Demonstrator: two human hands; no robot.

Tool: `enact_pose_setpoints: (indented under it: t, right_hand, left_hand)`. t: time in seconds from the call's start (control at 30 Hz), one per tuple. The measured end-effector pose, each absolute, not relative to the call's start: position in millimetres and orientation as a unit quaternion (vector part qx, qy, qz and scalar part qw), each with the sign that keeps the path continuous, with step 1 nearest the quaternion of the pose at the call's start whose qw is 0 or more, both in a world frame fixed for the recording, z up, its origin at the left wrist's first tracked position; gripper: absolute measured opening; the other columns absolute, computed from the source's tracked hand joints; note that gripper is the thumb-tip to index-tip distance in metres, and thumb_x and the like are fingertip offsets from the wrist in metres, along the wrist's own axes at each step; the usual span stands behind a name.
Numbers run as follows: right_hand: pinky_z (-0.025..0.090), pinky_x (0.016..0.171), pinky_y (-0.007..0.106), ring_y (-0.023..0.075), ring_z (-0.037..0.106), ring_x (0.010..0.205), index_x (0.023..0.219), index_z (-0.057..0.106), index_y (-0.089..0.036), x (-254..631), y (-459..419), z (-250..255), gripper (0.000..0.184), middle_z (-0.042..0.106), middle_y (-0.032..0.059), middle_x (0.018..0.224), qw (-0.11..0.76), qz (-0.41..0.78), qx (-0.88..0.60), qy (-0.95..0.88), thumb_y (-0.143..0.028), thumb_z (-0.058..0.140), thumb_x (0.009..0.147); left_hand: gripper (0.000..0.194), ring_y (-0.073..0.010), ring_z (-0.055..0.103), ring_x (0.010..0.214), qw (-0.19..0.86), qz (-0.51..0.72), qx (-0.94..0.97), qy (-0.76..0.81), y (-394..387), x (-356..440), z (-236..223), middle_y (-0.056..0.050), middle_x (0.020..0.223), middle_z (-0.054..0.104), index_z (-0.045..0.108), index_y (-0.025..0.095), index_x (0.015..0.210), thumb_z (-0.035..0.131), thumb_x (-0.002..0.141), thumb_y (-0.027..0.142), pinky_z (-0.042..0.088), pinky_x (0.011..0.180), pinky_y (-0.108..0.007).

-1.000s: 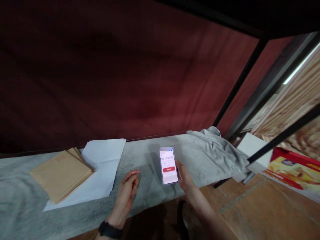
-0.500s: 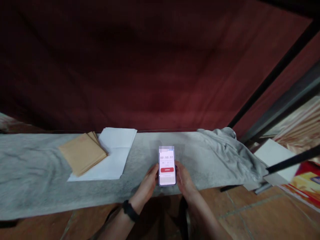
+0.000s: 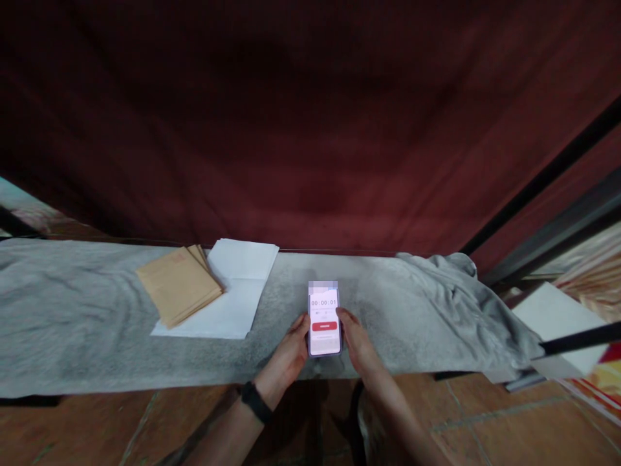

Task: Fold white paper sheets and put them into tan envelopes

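Upright between both palms is a smartphone [image 3: 325,340], its lit screen showing a timer at 00:00:01 above a red button. My left hand [image 3: 291,349], with a black band on its wrist, grips the phone's left edge. My right hand [image 3: 355,336] holds the right edge, its thumb at the screen's border. To the left, a small stack of brown envelopes [image 3: 179,285] lies partly over white paper sheets [image 3: 237,294]. Both rest on a grey cloth [image 3: 378,310] spread over a long narrow surface.
A dark red curtain [image 3: 310,162] hangs behind the surface. Black metal bars [image 3: 543,181] slant at the right, with a white board [image 3: 557,323] near them. The cloth is bunched at its right end. Brown floor tiles [image 3: 466,414] show below.
The view has shifted, so the envelopes and papers appear further right. My right thumb has moved up onto the phone's edge by the screen. The timer reading is the same.
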State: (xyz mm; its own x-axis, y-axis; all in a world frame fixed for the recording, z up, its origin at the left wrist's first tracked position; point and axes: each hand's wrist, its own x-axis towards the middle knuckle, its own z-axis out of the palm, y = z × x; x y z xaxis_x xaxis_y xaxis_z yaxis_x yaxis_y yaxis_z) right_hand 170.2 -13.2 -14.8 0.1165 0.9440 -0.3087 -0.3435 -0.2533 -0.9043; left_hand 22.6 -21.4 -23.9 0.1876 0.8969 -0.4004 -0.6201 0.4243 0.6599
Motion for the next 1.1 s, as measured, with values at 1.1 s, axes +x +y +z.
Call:
enact_pose_setpoints:
  t: [1.1]
  right_hand:
    - [0.053,0.066,0.037,0.0285,0.071,0.077,0.080,0.072,-0.022,267.0,-1.7,-0.7,0.033,0.078,0.0055,0.079,0.601,0.538,-0.527,-0.266,-0.052,0.078,0.068]
  left_hand:
    - [0.051,-0.0241,0.072,0.095,0.699,0.444,0.293,0.479,0.1,10.9,-1.9,-0.016,0.114,0.074,0.074,0.015,0.108,0.081,0.070,0.047,0.055,0.081,-0.033]
